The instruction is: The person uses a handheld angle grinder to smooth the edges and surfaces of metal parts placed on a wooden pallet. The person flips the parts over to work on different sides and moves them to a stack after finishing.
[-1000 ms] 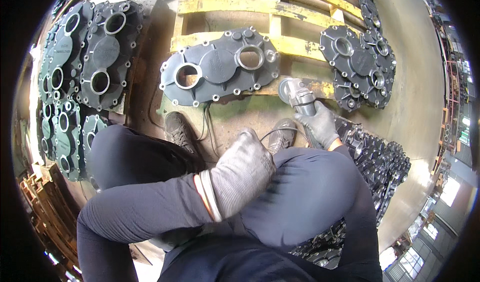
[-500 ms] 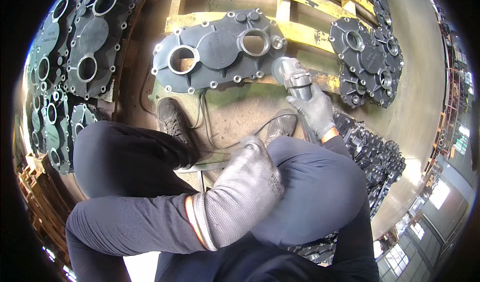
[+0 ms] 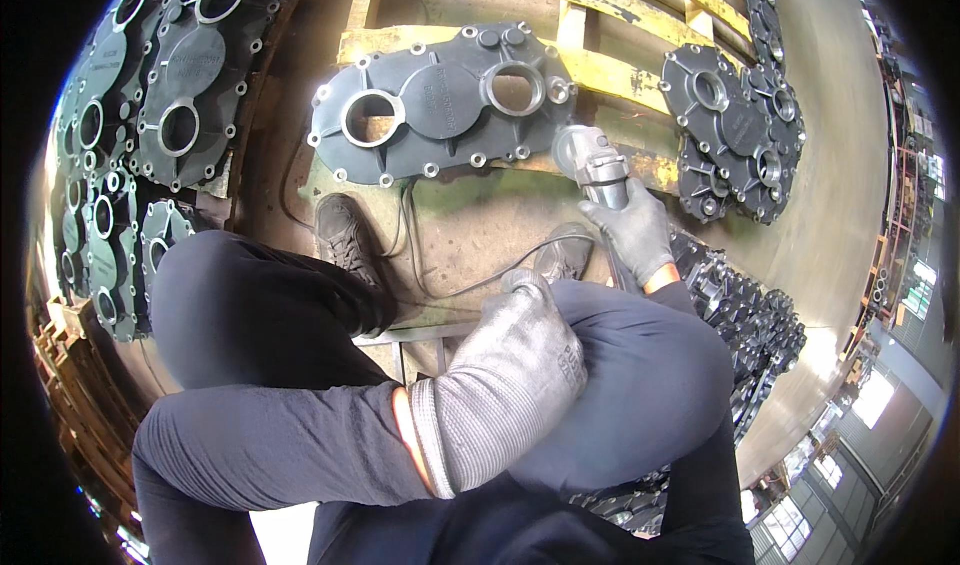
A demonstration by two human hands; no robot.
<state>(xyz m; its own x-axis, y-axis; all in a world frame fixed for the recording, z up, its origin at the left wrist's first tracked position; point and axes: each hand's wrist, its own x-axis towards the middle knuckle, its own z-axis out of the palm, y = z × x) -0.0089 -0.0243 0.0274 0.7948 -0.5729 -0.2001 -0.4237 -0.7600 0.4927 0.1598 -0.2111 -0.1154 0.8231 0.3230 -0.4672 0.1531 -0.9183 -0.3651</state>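
Observation:
A dark grey cast metal cover (image 3: 440,105) with two large round openings and bolt bosses around its rim lies in front of me, across the near edge of the yellow pallet. My right hand (image 3: 638,230), in a grey glove, is closed around an angle grinder (image 3: 603,165). The grinder's blurred disc is at the cover's right end; whether it touches is unclear. My left hand (image 3: 510,370), also gloved, rests on my right thigh with its back up. Its fingers are mostly hidden, and no object shows in it.
Similar covers stand stacked at the left (image 3: 190,75) and at the right (image 3: 735,115). The yellow pallet (image 3: 640,80) extends behind the middle cover. A cable (image 3: 450,293) loops across the floor between my shoes. More dark castings (image 3: 750,315) lie beside my right leg.
The grinder and my right hand have shifted slightly right and down relative to the cover. My left hand stays on my thigh, and the whole view has moved a little.

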